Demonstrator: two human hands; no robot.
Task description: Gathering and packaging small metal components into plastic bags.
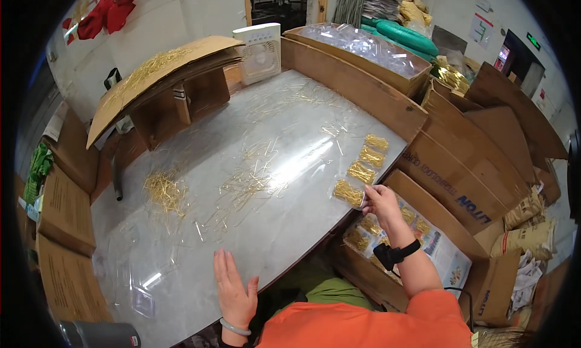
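Observation:
My left hand (235, 292) rests near the table's front edge, fingers stretched out and nothing in it. At the table's right edge, my right hand (382, 204) pinches the near corner of a clear pack of gold wire hooks (348, 192). Beyond that pack, several similar packs (370, 156) lie in a row along the edge. Loose gold wire hooks (251, 177) are scattered over the middle of the grey table (290, 218). A denser heap of gold hooks (164, 192) lies to the left.
Below my right forearm, an open carton (445, 251) holds several packs. A cardboard shelf (160, 112) bearing more gold hooks stands at the back left, beside a white fan (260, 55). A long box of clear plastic pieces (363, 48) borders the far right. A dark container (100, 334) stands front left.

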